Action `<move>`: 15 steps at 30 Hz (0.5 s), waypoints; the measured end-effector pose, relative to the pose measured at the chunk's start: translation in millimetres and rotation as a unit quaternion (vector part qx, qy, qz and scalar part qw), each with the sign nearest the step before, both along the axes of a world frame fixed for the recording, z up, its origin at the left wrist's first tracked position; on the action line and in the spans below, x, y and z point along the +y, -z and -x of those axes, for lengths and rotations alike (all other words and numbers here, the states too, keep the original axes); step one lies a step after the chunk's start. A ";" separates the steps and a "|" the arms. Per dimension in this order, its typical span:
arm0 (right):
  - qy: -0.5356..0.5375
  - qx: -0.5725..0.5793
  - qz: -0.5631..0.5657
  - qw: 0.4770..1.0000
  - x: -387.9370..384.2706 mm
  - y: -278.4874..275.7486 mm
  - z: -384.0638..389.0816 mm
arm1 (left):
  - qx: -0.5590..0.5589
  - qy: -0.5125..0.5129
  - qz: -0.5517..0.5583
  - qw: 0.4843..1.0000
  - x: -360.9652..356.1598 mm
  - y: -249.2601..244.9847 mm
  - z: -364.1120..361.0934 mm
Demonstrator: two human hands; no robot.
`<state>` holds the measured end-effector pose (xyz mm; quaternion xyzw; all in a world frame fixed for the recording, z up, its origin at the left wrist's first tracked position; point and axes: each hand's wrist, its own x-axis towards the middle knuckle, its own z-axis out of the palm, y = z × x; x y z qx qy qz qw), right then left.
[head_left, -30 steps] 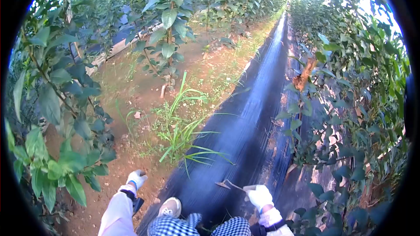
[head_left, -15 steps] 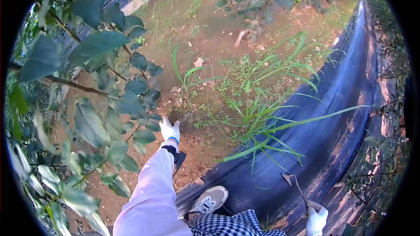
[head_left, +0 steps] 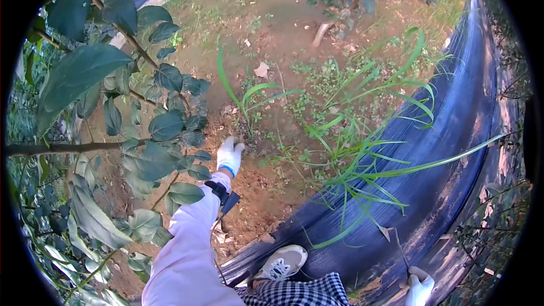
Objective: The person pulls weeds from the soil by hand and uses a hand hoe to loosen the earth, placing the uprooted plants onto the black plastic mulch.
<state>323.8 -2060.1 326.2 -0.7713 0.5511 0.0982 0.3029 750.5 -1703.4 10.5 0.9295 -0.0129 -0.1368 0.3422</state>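
Note:
My left hand (head_left: 230,154), in a white glove with a pale pink sleeve, reaches out over the reddish soil and touches the base of a small grass clump (head_left: 245,107). Whether its fingers grip a stem is hard to tell. At the bottom right my right hand (head_left: 420,288), also gloved, is closed on the thin handle of a small hand hoe (head_left: 392,239), whose blade rests on the black ground sheet (head_left: 453,153). A taller grass weed (head_left: 362,158) grows at the sheet's edge between the two hands.
Leafy branches (head_left: 113,113) crowd the left side close to my left arm. My sneaker (head_left: 281,263) stands on the sheet's near edge. A young tree trunk (head_left: 322,33) rises from the bare soil farther off. More foliage lines the right edge.
The view has tipped down from the long row to the ground. My left hand has reached forward to the small grass clump. My right hand with the hoe has shifted slightly right.

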 end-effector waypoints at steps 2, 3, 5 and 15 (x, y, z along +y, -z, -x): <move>0.122 -0.044 -0.064 0.990 0.6 1.1 -4.6 | -0.046 0.073 -0.096 0.992 -12.1 -3.0 7.2; 0.123 -0.038 -0.062 0.990 0.4 0.6 -8.6 | -0.009 0.084 -0.121 0.989 -24.5 -4.4 1.8; 0.085 -0.030 -0.046 0.995 -4.2 7.1 -2.1 | -0.086 0.080 -0.086 0.989 -42.9 11.9 -8.3; 0.090 -0.024 -0.044 0.995 -5.7 10.5 -1.9 | -0.204 -0.076 -0.015 0.976 -13.6 28.1 -46.7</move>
